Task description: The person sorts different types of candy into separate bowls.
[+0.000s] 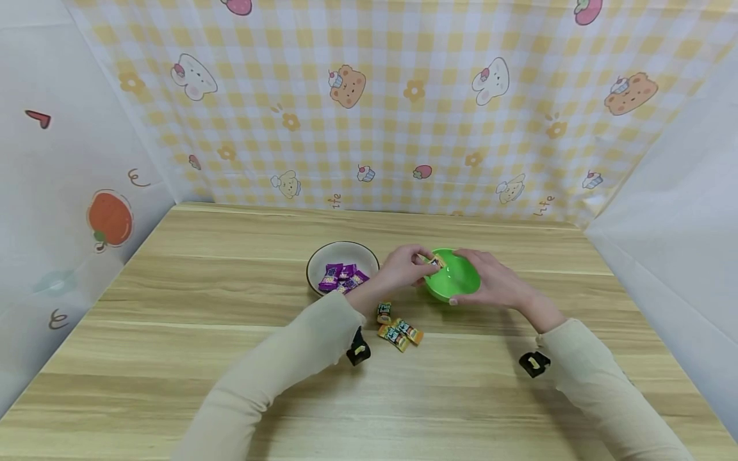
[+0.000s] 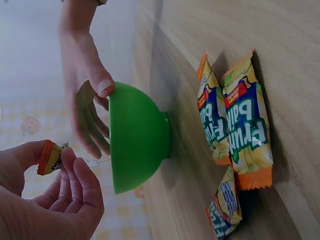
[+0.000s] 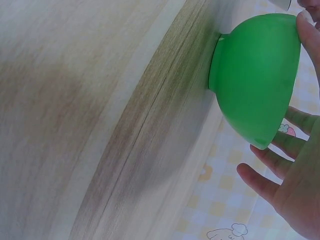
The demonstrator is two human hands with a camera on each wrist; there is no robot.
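Note:
My left hand (image 1: pixel 403 266) pinches a small yellow-and-orange wrapped candy (image 2: pixel 50 157) between thumb and fingertips, at the left rim of a green bowl (image 1: pixel 455 285). The bowl stands upright on the table. From the right, my right hand (image 1: pixel 494 282) holds the bowl, thumb on the near rim and fingers spread along the far side. Several matching candies (image 2: pixel 247 120) lie in front of the bowls on the wood. To the left, a pale bowl (image 1: pixel 340 251) with a dark rim contains several purple wrapped candies (image 1: pixel 331 276), and my left forearm passes close by its front right side.
The wooden table (image 1: pixel 230 256) backs onto a yellow checked curtain (image 1: pixel 380 128) with cartoon figures. White cloth (image 1: pixel 75 160) hangs at the left and right sides. Black straps with small devices (image 1: pixel 359 349) sit at both wrists.

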